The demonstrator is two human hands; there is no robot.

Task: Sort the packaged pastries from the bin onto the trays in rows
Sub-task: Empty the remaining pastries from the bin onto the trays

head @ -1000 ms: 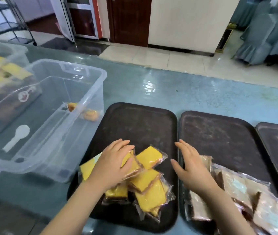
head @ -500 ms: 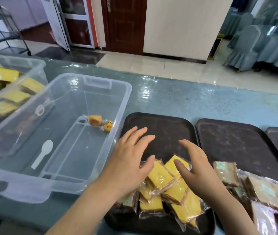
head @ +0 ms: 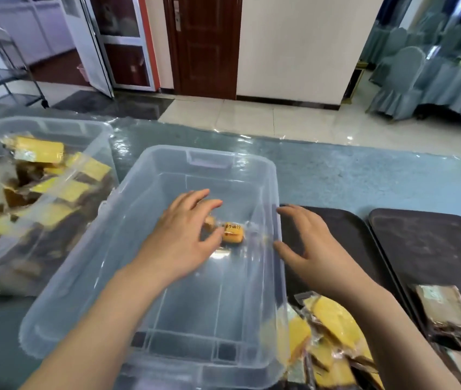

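Reaching into the bin (head: 268,175), left hand (head: 178,243) half hides a pastry (head: 232,233), grip unclear; right hand (head: 308,246) spread, empty.

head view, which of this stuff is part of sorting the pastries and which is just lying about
Part of the job:
- clear bin
- small pastry packet in it, at the left hand
- right hand by the bin wall
- yellow packets on the near tray
- brown packets on the next tray

Lying about:
- second bin of packets, possibly next
- door
- covered chairs
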